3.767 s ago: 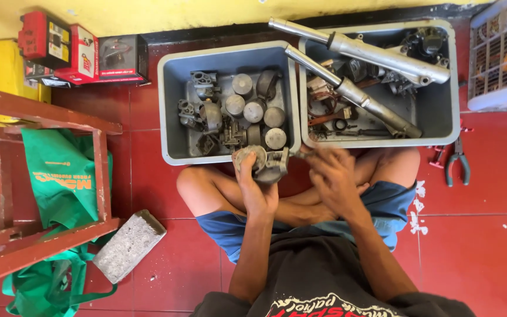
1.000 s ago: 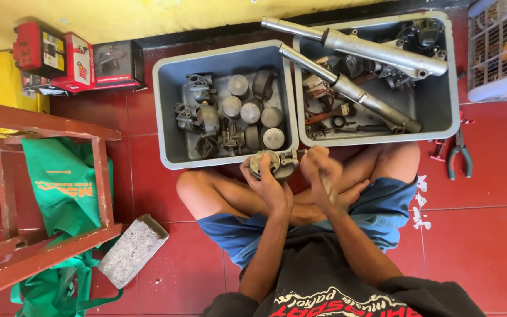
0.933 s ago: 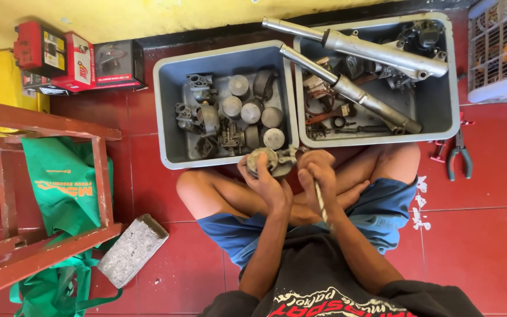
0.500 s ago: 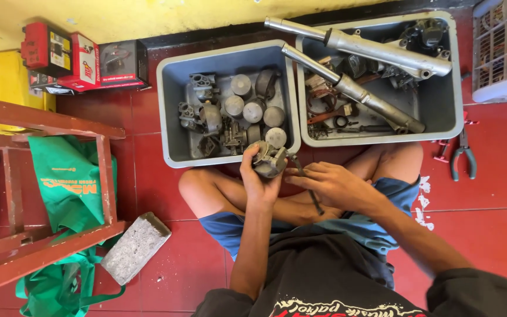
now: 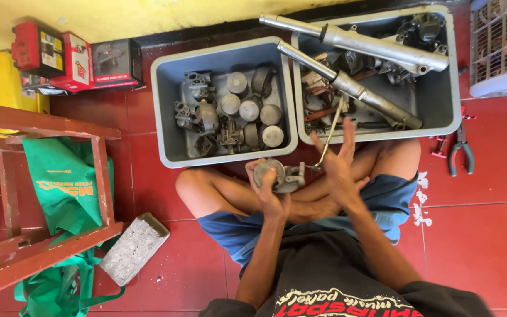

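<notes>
The person sits cross-legged on the red tiled floor (image 5: 488, 235), knees close against the near walls of two grey bins. The left hand (image 5: 270, 191) is clamped around a small metal carburetor (image 5: 278, 175), held over the lap just short of the near rim of the left bin (image 5: 165, 111). The right hand (image 5: 338, 164) is beside it with fingers spread and loosely open, a thin metal rod (image 5: 330, 136) resting between thumb and fingers and slanting up across the near rim of the right bin (image 5: 441, 94); the rod's lower end lies just beside the carburetor.

The left bin holds pistons and other engine parts; the right one holds two long fork tubes (image 5: 377, 50) that overhang its far left corner. The bins touch side by side, leaving no gap between them.

To the person's right, pliers (image 5: 460, 154) lie on open tiles near the right bin's near corner, with bare floor beyond. To the left, a grey brick (image 5: 135, 246) lies near the leg of a red wooden frame (image 5: 42, 194) draped with a green bag (image 5: 63, 188); a narrow strip of floor separates the brick from the left knee.
</notes>
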